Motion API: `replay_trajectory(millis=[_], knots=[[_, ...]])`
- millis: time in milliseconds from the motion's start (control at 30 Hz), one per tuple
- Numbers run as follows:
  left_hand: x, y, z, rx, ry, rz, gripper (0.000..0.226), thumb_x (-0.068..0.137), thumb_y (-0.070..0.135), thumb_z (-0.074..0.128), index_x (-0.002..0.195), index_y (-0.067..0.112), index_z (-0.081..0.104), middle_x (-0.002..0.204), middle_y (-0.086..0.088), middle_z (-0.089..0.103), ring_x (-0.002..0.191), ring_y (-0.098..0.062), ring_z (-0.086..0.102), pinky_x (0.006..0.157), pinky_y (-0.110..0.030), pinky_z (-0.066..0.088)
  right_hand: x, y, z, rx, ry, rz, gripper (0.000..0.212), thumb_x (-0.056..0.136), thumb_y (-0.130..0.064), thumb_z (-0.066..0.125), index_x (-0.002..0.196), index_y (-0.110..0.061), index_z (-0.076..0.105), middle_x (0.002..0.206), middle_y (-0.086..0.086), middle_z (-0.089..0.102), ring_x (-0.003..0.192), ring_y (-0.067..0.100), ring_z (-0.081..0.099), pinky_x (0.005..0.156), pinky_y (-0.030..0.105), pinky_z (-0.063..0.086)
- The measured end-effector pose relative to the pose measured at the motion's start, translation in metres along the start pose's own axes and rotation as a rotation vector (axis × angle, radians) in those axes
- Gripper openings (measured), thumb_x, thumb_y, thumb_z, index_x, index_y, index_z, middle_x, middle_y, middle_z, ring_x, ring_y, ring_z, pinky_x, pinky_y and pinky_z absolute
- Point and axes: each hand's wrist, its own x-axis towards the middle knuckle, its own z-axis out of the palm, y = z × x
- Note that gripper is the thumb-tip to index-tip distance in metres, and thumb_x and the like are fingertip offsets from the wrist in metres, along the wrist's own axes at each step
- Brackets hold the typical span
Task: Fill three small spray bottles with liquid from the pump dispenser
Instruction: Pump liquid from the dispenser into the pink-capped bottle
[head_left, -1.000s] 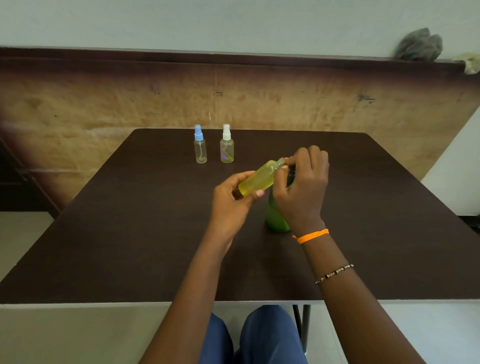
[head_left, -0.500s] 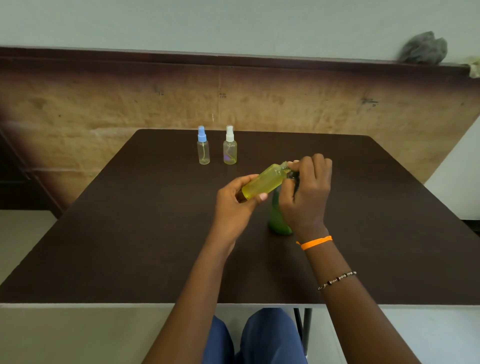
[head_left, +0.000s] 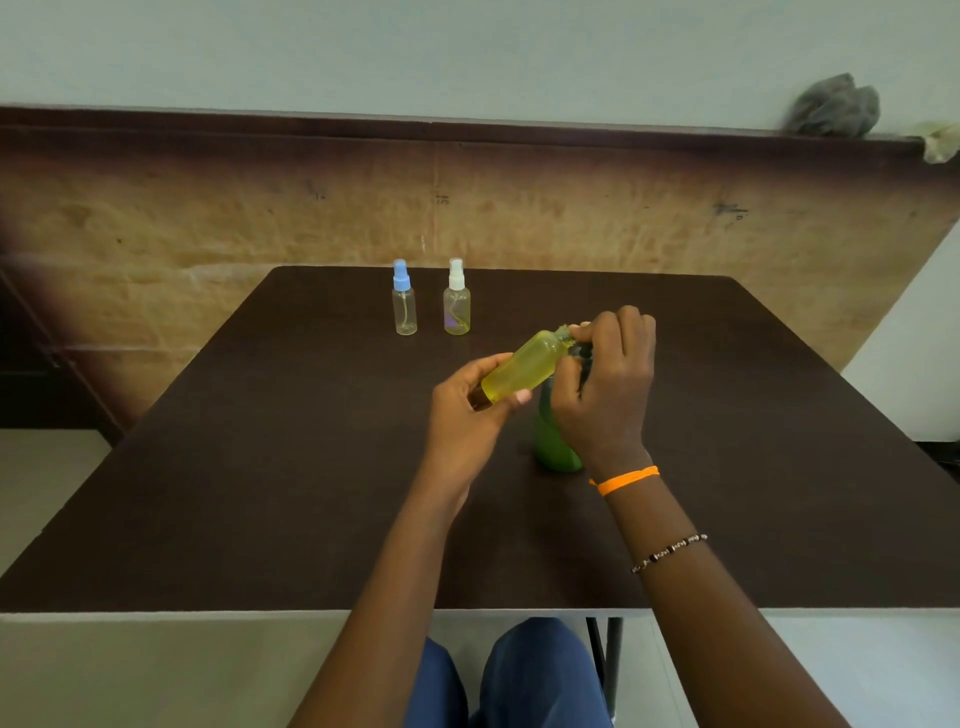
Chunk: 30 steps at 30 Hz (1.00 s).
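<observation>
Up close, above the dark tabletop (head_left: 260, 493), left hand (head_left: 462, 415) grips the tilted yellow bottle (head_left: 524, 371) while right hand (head_left: 605, 384) pinches its neck, hiding the green dispenser (head_left: 553, 447).

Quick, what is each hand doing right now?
Left hand: closed around the yellow bottle, holding it tilted.
Right hand: fingers closed at the bottle's neck, above the green dispenser; what they pinch is hidden.

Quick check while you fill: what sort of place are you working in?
Probably a plain indoor room set up for recording, not a kitchen or lab: a bare dark table, a worn plywood board against a pale wall, little else.
</observation>
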Motion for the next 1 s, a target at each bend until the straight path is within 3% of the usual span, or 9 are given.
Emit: replay_trajectory(millis=[500, 1000], knots=[[0.001, -0.007, 0.0, -0.017, -0.017, -0.014, 0.032, 0.083, 0.003, 0.065, 0.1, 0.03, 0.058, 0.098, 0.008, 0.066, 0.086, 0.001, 0.06, 0.078, -0.015, 0.048, 0.001, -0.005, -0.009, 0.06, -0.03, 0.087, 0.02, 0.074, -0.011, 0.04, 0.079, 0.0, 0.056, 0.081, 0.012, 0.05, 0.079, 0.019, 0.04, 0.067, 0.036, 0.041], [0.0, -0.018, 0.007, 0.0, -0.062, -0.078, 0.023, 0.091, 0.013, 0.057, 0.109, 0.026, 0.052, 0.117, -0.004, 0.061, 0.108, -0.015, 0.057, 0.091, -0.024, 0.044, -0.001, -0.008, -0.013, 0.115, -0.013, 0.113, 0.033, 0.077, -0.008, 0.037, 0.09, 0.003, 0.065, 0.087, 0.011, 0.055, 0.085, 0.023, 0.051, 0.072, 0.038, 0.048]])
